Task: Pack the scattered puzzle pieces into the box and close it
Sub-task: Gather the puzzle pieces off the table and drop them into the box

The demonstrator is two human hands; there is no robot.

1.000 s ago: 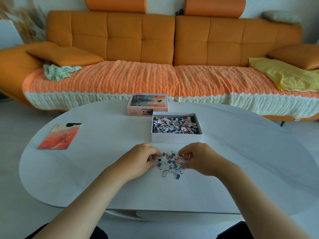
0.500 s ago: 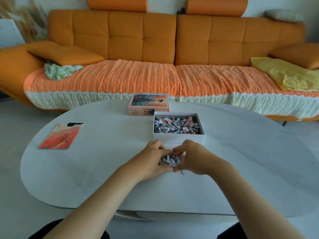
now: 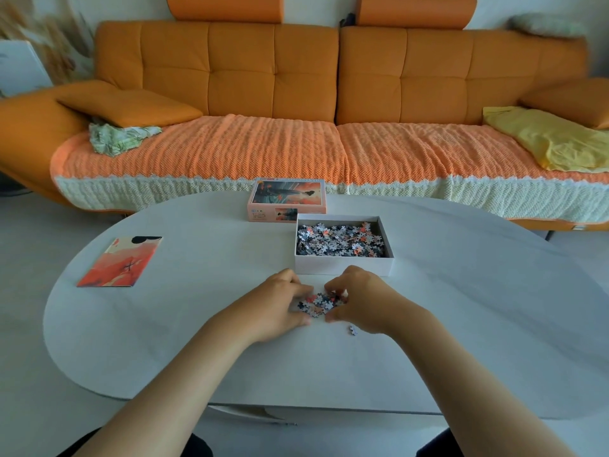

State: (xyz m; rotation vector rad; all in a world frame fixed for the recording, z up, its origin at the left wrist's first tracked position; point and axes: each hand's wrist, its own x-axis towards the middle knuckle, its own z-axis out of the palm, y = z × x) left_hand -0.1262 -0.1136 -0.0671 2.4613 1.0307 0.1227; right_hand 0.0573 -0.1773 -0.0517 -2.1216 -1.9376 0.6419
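At frame centre the left hand and right hand cupped the pile of puzzle pieces on the white surface, each grip curled round it, apparently pinching. A stray piece lay just below the right hand. The open box, part-filled, stood just above.

Readable text: none.
Box lid: small print along the front edge, beside a tiny picture, too blurred to read.
Picture card: small dark mark mid-sheet, too small to tell.
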